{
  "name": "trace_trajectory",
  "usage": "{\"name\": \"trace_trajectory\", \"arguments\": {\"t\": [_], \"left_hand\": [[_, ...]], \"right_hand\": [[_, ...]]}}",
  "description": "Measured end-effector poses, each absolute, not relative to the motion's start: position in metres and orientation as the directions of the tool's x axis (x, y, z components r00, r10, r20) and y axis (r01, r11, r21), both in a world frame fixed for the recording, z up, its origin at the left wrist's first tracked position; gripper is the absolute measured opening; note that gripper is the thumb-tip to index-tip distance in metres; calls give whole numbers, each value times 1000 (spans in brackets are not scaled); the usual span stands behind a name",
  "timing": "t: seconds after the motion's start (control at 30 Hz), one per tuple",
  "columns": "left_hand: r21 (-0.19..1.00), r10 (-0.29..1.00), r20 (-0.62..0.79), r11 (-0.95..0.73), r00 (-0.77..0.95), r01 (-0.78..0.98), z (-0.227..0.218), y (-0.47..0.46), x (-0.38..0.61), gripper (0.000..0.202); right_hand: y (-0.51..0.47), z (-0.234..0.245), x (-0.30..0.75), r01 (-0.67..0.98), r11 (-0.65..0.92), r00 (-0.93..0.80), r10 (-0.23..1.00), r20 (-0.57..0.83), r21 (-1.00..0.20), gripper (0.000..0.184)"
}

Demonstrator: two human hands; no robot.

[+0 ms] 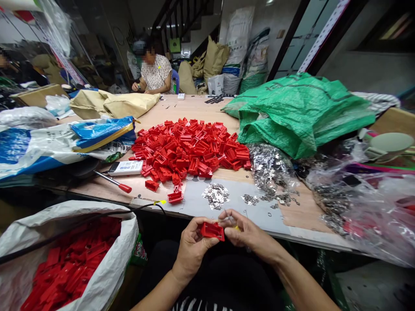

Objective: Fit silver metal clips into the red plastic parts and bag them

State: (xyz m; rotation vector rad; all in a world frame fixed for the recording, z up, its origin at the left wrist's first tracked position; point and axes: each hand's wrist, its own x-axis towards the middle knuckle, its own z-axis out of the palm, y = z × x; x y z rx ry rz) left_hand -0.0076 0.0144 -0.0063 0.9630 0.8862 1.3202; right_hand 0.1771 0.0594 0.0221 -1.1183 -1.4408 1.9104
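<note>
My left hand (192, 247) grips a small red plastic housing (212, 231) between thumb and fingers, its hollow side facing me. At the housing's right end is my right hand (242, 230), with thumb and fingers pinched together. A bit of yellow shows between those fingers, but what they hold is too small to make out. Just beyond my hands, a pile of small silver metal pieces (215, 196) lies on a grey sheet (191, 194). Farther back is a big heap of similar red housings (191, 149), with a loose housing (175, 197) near the table edge.
An open white sack (128, 233) of red parts stands at my left. A red-handled tool (124, 187) lies beside a white box (126, 167). To the right are a clear bag (274, 166) of metal pieces and a green sack (301, 112). Another person (157, 71) sits across the table.
</note>
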Motion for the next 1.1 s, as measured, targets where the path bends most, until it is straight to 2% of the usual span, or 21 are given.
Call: {"name": "trace_trajectory", "arguments": {"t": [0.07,0.13,0.2,0.27,0.47,0.73,0.87,0.97,1.1], "left_hand": [[914,999,-46,46,11,-404,-8,17,-7,32],[899,996,-90,74,-16,-431,-10,19,-7,33],[890,993,-112,90,-23,-446,-10,19,-8,33],[886,993,-120,102,-12,-452,-10,19,-9,33],[876,992,-127,116,8,-467,-10,18,-10,32],[845,988,-155,132,-1,-518,-13,19,-5,32],[764,974,-225,197,31,-615,-9,20,-5,33],[744,967,-251,217,37,-631,-4,23,-6,38],[737,967,-251,220,44,-640,-1,25,-5,48]], "right_hand": [[76,27,184,309,-60,-375,909,-180,-949,26],[93,28,189,596,130,-262,964,-38,-793,15],[105,25,190,777,192,-240,971,0,-599,11],[113,19,187,847,199,-231,973,-4,-494,8],[121,9,181,869,198,-224,975,-4,-454,5],[117,6,186,852,221,-213,974,71,-475,5],[106,9,189,769,261,-227,965,132,-583,7],[94,12,189,678,304,-255,951,174,-670,13],[74,17,181,526,208,-238,967,93,-825,18]]}}
